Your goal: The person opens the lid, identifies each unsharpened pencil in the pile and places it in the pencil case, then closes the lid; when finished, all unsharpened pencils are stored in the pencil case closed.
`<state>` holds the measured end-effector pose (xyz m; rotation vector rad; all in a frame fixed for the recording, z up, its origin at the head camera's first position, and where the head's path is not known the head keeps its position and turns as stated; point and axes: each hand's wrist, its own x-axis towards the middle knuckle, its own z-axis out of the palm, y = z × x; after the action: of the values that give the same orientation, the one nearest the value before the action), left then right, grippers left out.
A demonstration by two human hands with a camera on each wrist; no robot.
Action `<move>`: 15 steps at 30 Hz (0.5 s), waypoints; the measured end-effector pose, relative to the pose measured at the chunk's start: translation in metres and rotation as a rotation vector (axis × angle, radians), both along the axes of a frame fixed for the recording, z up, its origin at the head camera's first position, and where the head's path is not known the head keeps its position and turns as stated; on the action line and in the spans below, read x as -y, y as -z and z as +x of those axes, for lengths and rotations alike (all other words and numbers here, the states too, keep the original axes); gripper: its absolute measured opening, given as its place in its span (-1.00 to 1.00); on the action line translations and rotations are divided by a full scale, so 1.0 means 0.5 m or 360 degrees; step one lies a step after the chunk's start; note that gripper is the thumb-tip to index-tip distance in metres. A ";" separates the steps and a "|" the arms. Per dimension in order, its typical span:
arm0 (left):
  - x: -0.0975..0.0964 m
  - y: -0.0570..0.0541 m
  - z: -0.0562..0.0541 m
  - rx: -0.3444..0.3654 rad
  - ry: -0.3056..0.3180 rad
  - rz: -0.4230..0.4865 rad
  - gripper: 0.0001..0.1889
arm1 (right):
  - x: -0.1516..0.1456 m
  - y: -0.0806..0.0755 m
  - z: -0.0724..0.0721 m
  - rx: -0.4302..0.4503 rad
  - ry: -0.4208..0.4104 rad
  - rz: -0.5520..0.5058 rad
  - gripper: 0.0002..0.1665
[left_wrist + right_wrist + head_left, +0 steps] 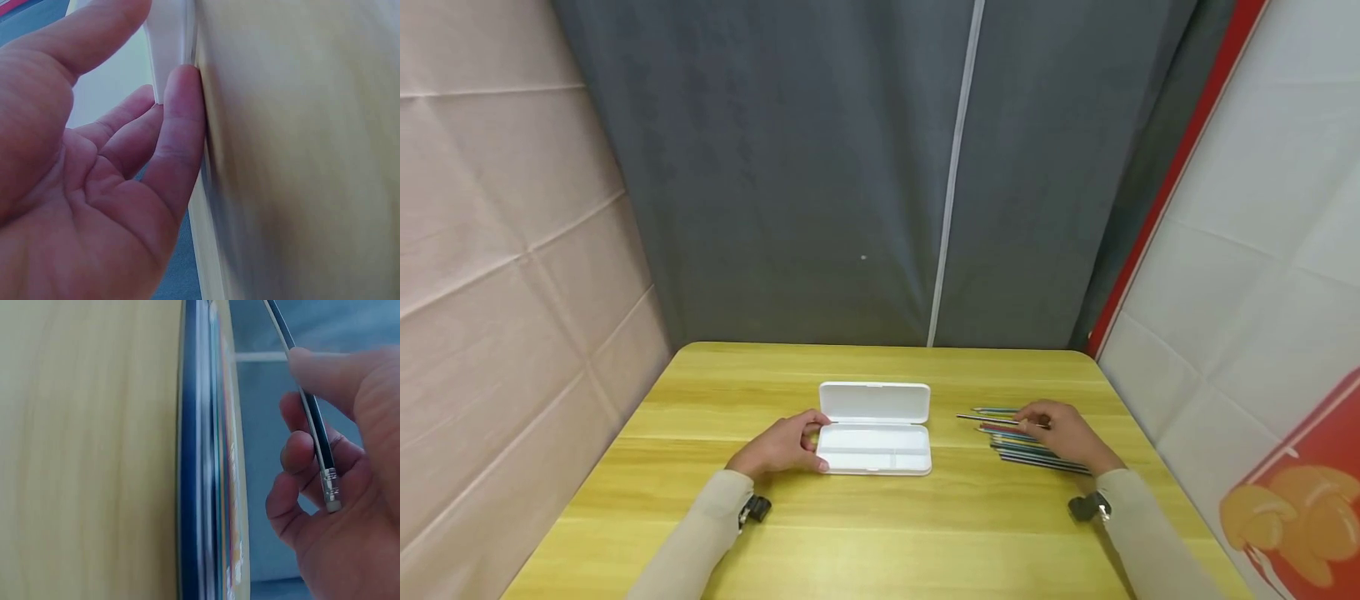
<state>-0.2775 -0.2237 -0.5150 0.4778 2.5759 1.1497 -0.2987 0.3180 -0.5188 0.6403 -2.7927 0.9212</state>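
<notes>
A white pencil case [850, 463] lies with its lid [874, 403] raised at the back; its divided tray is bare. At its left end my left hand [782, 446] holds the case wall [169, 50] between thumb and fingers. My right hand [1067, 429] pinches a black-and-white striped pencil [315, 419] between thumb and fingertips. That pencil's metal band and white eraser point toward the palm. Below the right hand, several pencils [1026, 452] of different colours lie side by side, partly hidden by it.
The yellow wood-grain table [850, 533] ends at a grey curtain [775, 208] behind. A pale cloth wall [512, 333] stands at the left, and a white panel with red edging [1247, 275] at the right.
</notes>
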 end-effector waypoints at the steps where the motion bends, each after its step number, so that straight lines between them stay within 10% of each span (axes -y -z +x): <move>1: 0.000 0.000 0.000 -0.0004 0.0001 -0.0006 -0.20 | 0.004 -0.002 0.001 0.0015 -0.0006 0.0000 -0.89; 15: -0.002 -0.003 -0.001 -0.0033 -0.0002 -0.0034 -0.20 | 0.075 -0.030 0.012 0.0104 -0.0039 -0.0059 -0.91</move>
<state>-0.2783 -0.2228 -0.5136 0.4860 2.6037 1.1218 -0.2926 0.2806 -0.5037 0.6524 -2.8231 1.0141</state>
